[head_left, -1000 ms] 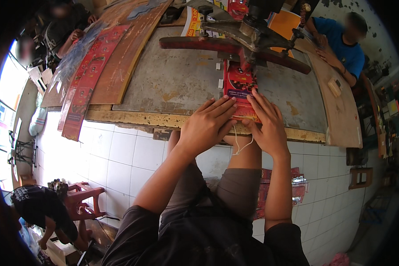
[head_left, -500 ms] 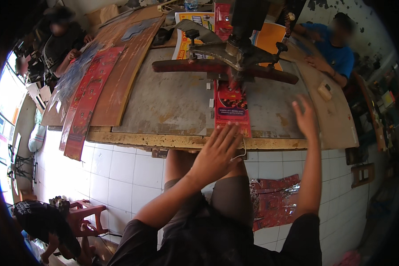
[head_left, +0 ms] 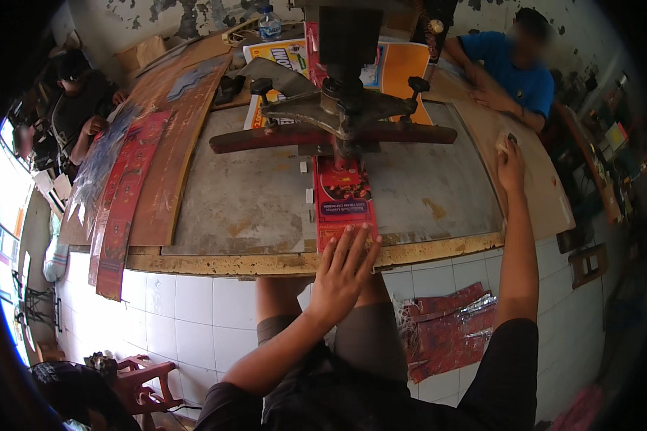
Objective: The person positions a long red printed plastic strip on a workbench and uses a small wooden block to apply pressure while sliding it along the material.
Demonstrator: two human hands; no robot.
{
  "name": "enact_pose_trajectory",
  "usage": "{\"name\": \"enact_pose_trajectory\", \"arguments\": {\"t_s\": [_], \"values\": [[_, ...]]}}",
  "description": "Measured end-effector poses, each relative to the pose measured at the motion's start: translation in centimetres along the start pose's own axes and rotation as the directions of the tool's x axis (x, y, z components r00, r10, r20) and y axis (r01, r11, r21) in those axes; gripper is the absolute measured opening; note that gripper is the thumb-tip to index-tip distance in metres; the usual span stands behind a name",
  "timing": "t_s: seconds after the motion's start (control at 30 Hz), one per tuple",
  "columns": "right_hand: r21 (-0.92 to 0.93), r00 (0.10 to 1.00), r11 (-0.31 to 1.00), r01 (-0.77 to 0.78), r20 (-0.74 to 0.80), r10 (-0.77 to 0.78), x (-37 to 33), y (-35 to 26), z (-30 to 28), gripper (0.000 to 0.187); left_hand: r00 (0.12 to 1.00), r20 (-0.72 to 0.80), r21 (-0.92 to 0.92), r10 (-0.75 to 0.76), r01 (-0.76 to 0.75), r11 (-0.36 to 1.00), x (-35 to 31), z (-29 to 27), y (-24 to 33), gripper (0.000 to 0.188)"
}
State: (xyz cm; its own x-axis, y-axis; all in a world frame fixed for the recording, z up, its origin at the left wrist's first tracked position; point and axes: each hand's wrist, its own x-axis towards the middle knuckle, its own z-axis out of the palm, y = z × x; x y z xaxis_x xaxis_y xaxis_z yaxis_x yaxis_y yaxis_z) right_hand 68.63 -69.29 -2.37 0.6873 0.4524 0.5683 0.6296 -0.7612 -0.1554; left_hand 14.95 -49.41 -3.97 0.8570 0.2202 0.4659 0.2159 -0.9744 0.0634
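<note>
A red printed plastic strip (head_left: pixel 345 208) lies lengthwise on the grey metal plate, its far part passing under a dark metal press (head_left: pixel 345 118) with a long crossbar. My left hand (head_left: pixel 341 284) rests with fingers stretched over the strip's near end, at the front edge of the table. Out to the right, my right hand (head_left: pixel 511 169) is closed round a small tan block (head_left: pixel 505 142) on the brown board. The fingers cover most of that block, so its material is hard to make out.
At the left lie red printed strips (head_left: pixel 131 183) on a brown board, overhanging the front edge. Two people sit at the table's far sides, one in a blue shirt (head_left: pixel 528 82). A water bottle (head_left: pixel 269 25) stands behind. Red sheets (head_left: pixel 453 334) lie on the tiled floor.
My right hand has moved right from above the metal plate and closed on the tan block. My left hand stays at the strip's near end. The whole view has shifted.
</note>
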Motion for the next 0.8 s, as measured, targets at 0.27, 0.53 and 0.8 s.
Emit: {"name": "enact_pose_trajectory", "arguments": {"t_s": [0.27, 0.53, 0.8], "values": [[0.237, 0.997, 0.971, -0.025, 0.08, 0.006, -2.4, -1.3, -3.1, 0.042, 0.998, -0.066, -0.033, 0.024, -0.026, 0.999, 0.0, 0.5, -0.1, 0.071], [0.586, 0.952, 0.805, 0.098, 0.18, -0.247, -15.0, -16.7, -16.3, 0.043, 0.998, -0.066, -0.05, 0.024, -0.027, 0.998, -0.3, 0.3, -0.2, 0.068], [0.771, 0.749, 0.517, 0.373, 0.078, -0.658, -20.1, -28.8, -22.3, 0.054, 0.994, -0.088, -0.052, 0.067, -0.072, 0.996, -0.8, 1.5, -0.4, 0.06]]}}
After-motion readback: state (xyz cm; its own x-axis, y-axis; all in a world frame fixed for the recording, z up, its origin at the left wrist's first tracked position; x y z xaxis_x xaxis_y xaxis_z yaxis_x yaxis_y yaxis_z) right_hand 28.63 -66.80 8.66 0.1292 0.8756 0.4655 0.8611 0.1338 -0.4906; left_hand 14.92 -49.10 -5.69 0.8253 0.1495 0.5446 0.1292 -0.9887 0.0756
